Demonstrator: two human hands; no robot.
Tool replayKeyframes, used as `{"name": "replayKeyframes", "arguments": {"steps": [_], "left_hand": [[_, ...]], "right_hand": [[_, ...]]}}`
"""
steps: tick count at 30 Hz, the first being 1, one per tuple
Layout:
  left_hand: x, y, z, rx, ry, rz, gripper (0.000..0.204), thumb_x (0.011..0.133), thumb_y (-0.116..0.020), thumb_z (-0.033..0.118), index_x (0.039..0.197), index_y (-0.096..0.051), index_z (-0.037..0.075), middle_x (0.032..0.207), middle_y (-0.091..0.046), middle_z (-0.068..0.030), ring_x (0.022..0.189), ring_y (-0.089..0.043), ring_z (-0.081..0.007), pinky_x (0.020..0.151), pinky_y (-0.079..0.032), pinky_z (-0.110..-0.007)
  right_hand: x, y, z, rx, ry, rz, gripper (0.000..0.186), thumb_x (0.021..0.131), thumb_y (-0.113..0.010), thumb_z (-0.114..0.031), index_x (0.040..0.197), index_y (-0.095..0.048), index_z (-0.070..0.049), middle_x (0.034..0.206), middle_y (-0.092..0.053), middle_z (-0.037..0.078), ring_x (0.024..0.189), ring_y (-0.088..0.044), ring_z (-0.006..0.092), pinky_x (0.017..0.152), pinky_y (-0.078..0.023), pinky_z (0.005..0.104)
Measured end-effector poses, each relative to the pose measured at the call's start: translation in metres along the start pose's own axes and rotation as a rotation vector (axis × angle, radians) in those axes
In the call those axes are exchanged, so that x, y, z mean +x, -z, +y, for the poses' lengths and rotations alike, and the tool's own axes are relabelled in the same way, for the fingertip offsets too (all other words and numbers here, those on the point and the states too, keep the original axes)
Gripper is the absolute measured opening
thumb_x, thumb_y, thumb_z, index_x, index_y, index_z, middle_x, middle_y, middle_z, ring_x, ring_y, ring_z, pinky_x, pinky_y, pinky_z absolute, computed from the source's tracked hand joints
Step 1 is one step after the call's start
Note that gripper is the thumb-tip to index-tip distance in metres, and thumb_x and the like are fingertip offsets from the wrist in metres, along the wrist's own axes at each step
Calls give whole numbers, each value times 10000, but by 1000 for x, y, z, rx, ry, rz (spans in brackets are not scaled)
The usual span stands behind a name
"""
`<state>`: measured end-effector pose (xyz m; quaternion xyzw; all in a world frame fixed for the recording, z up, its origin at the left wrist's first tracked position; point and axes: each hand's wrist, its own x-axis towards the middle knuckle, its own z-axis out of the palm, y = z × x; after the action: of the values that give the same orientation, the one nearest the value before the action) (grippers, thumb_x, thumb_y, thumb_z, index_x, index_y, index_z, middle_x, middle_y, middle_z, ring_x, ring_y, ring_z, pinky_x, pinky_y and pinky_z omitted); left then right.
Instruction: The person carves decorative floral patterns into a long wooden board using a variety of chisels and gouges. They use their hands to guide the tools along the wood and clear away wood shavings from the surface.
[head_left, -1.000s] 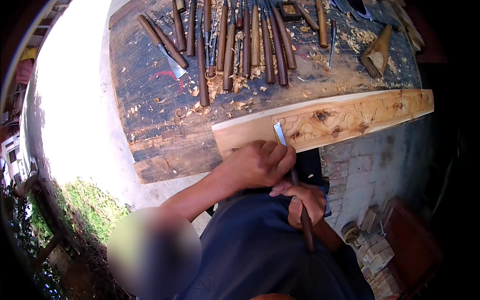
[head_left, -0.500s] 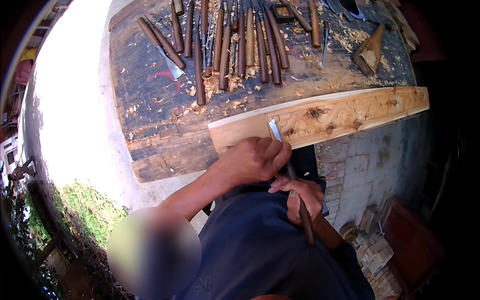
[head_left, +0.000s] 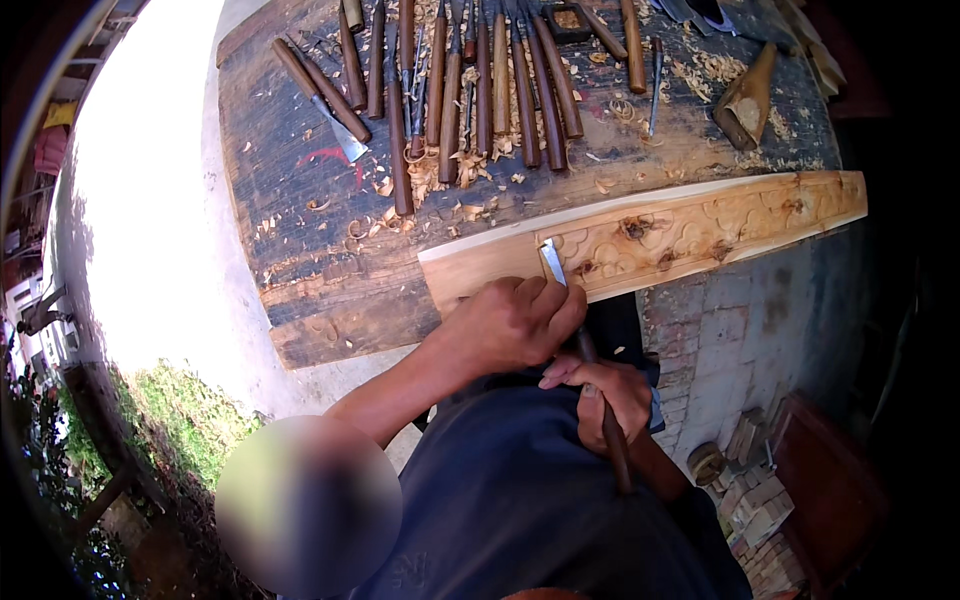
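Left hand (head_left: 522, 318) gripped the chisel (head_left: 587, 348) near its blade (head_left: 554, 264), right hand (head_left: 612, 400) clenched its handle (head_left: 618, 458); carved board (head_left: 655, 238) ran toward two o'clock. Overpushing, I reckoned, could skid it into the relief (head_left: 692, 238).

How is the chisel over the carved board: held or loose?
Held: the left hand grips the chisel near its blade, the right hand its handle.

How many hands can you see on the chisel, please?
2: the left hand holds the chisel near its blade; the right hand grips it farther back. No other hand shows.
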<state>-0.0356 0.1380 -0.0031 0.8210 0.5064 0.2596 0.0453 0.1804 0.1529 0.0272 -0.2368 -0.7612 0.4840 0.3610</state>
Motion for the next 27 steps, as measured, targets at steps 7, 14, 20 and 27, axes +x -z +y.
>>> {"name": "replayKeyframes", "arguments": {"steps": [7, 14, 20, 27], "left_hand": [[3, 4, -1, -26, 36, 12, 455, 819, -722, 181, 1209, -700, -52, 857, -629, -53, 782, -724, -210, 609, -596, -344], [4, 7, 1, 0, -9, 25, 431, 832, -719, 179, 1205, -700, -35, 853, -615, -34, 773, -708, -191, 607, -584, -330], [0, 4, 1, 2, -8, 25, 425, 844, -760, 172, 1224, -708, -11, 856, -608, -27, 737, -691, -172, 606, -578, -328], [0, 6, 2, -3, -27, 21, 420, 853, -783, 153, 1227, -712, -25, 846, -608, -26, 737, -687, -167, 603, -576, -330]], "right_hand": [[3, -7, -5, -6, -88, 45, 232, 1087, -485, -11, 1042, -678, 110, 887, -813, 233, 778, -821, 312, 767, -687, 423], [0, -1, -9, 37, -69, 45, 212, 1090, -477, 3, 1061, -661, 106, 889, -810, 234, 771, -823, 311, 759, -690, 420], [7, 2, -13, -6, -51, -11, 195, 1080, -478, 21, 1056, -658, 90, 881, -814, 216, 756, -821, 308, 723, -684, 414], [7, 6, -12, -29, -13, -23, 253, 900, -559, 184, 1061, -691, 40, 942, -822, 168, 727, -804, 284, 641, -643, 372]]}}
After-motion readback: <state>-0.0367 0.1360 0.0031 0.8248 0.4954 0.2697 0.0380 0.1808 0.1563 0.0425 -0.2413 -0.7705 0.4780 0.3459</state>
